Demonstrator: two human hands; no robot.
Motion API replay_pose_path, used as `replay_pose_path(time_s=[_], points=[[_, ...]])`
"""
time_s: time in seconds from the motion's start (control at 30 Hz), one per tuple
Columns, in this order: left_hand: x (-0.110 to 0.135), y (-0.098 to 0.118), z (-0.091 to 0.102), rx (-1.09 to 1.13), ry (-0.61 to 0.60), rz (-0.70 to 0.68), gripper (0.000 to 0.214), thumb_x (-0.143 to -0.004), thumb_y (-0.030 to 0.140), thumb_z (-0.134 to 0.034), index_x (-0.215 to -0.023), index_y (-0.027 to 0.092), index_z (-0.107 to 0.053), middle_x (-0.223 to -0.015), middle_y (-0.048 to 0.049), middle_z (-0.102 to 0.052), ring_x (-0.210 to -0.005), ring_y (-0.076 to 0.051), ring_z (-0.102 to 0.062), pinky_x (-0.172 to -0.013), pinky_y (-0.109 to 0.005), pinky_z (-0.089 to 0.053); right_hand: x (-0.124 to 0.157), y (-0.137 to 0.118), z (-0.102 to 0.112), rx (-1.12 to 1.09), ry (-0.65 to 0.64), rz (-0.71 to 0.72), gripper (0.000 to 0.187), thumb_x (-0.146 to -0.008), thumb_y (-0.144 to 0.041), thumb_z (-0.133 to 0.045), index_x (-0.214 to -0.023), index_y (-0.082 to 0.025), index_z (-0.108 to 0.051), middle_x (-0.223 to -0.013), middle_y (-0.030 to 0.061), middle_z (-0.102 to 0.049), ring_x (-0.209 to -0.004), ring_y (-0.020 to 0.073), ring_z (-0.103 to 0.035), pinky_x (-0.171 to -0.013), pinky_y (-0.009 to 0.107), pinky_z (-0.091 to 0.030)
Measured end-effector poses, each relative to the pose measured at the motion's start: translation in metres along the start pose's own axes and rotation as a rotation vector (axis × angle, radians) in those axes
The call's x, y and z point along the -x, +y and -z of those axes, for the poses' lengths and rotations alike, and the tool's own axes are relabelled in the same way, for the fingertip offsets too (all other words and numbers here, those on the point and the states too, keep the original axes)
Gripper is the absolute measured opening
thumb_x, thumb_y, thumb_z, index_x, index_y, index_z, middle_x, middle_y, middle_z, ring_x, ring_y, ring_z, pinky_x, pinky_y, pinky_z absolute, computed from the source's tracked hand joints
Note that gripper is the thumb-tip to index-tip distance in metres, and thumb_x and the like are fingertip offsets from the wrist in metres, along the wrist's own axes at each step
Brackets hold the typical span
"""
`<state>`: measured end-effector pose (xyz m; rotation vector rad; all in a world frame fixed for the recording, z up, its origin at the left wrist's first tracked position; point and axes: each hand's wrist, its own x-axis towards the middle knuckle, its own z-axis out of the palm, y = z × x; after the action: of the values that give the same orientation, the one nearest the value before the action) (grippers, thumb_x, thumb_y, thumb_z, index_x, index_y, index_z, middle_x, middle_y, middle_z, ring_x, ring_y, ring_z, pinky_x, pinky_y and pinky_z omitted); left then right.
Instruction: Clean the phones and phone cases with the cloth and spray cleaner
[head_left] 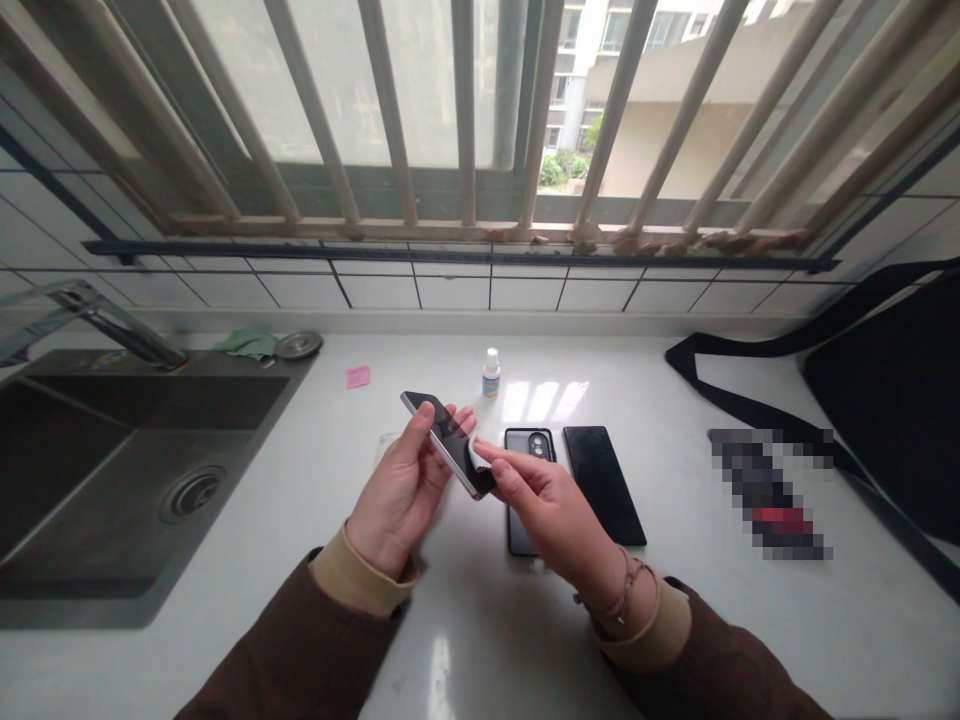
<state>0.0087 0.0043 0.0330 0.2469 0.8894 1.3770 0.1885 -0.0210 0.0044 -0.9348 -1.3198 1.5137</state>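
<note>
Left grip [401,495]: clenching a smartphone [448,443], holding it tilted above the bench [457,640].
Right grip [551,515]: pinching a small cloth [480,462] against the smartphone's lower edge.
Beside the grips: a cased black phone [529,490] and a bare black phone [600,485], lying side by side on the bench.
Behind: a white-capped bottle [491,373], standing, its label too small to read; a pink sticky note [358,376], lying to its left.
Far left: a steel sink [150,480], sitting in the bench.

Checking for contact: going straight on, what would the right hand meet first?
The small cloth at the fingertips of the right hand, then apparently the phone in the left hand.
</note>
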Motion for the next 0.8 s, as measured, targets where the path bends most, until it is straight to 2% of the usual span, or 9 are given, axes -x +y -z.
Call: replay_pose_path(time_s=[0.1,0.2,0.3,0.43,0.63,0.8], points=[[-0.001,0.002,0.001,-0.019,-0.009,-0.098,0.031,-0.097,0.033,-0.082,-0.112,0.007,-0.077,-0.124,-0.0222,-0.081,-0.12,-0.029,-0.079,-0.103,-0.035,-0.065,-0.001,0.002,-0.003,-0.247,0.03,-0.131,0.048,-0.096,-0.06,-0.077,-0.13,-0.027,-0.082,-0.138,0.0093,-0.078,-0.129,0.0304,-0.073,-0.12,0.058,-0.052],[0.0,-0.001,0.005,-0.104,-0.088,-0.268,0.043,-0.09,0.039,-0.09,-0.119,0.011,-0.076,-0.134,-0.0204,-0.078,-0.131,-0.03,-0.073,-0.113,-0.037,-0.059,-0.004,0.0,-0.006,-0.425,0.153,-0.213,0.043,-0.09,-0.057,-0.084,-0.115,-0.021,-0.087,-0.129,0.0103,-0.08,-0.119,0.0267,-0.074,-0.112,0.048,-0.058],[0.001,-0.005,0.01,-0.209,-0.177,-0.439,0.056,-0.083,0.037,-0.095,-0.13,0.016,-0.073,-0.142,-0.0169,-0.075,-0.135,-0.031,-0.071,-0.122,-0.043,-0.053,-0.008,-0.004,-0.007,-0.528,0.234,-0.266,0.04,-0.086,-0.051,-0.087,-0.108,-0.017,-0.088,-0.118,0.0102,-0.081,-0.107,0.023,-0.075,-0.101,0.039,-0.062],[0.003,-0.01,0.016,-0.345,-0.25,-0.574,0.065,-0.079,0.032,-0.098,-0.137,0.023,-0.07,-0.149,-0.0138,-0.071,-0.143,-0.032,-0.064,-0.125,-0.047,-0.049,-0.01,-0.005,-0.005,-0.61,0.247,-0.305,0.038,-0.083,-0.046,-0.09,-0.107,-0.017,-0.087,-0.116,0.0091,-0.082,-0.107,0.0221,-0.074,-0.094,0.032,-0.062],[0.011,-0.01,0.012,-0.571,-0.232,-0.793,0.082,-0.066,0.03,-0.106,-0.138,0.024,-0.067,-0.152,-0.0157,-0.069,-0.145,-0.035,-0.063,-0.119,-0.046,-0.056,-0.008,-0.005,-0.006,-0.732,0.197,-0.3,0.023,-0.085,-0.036,-0.09,-0.101,-0.019,-0.085,-0.107,0.0037,-0.081,-0.101,0.0176,-0.075,-0.1,0.031,-0.062],[0.018,-0.011,0.008,-0.705,-0.192,-0.95,0.082,-0.066,0.03,-0.106,-0.136,0.022,-0.065,-0.149,-0.0174,-0.07,-0.137,-0.034,-0.07,-0.112,-0.045,-0.061,-0.007,-0.004,-0.006,-0.732,0.202,-0.305,0.024,-0.084,-0.034,-0.092,-0.101,-0.019,-0.083,-0.109,0.0037,-0.081,-0.101,0.0163,-0.075,-0.101,0.03,-0.063]])
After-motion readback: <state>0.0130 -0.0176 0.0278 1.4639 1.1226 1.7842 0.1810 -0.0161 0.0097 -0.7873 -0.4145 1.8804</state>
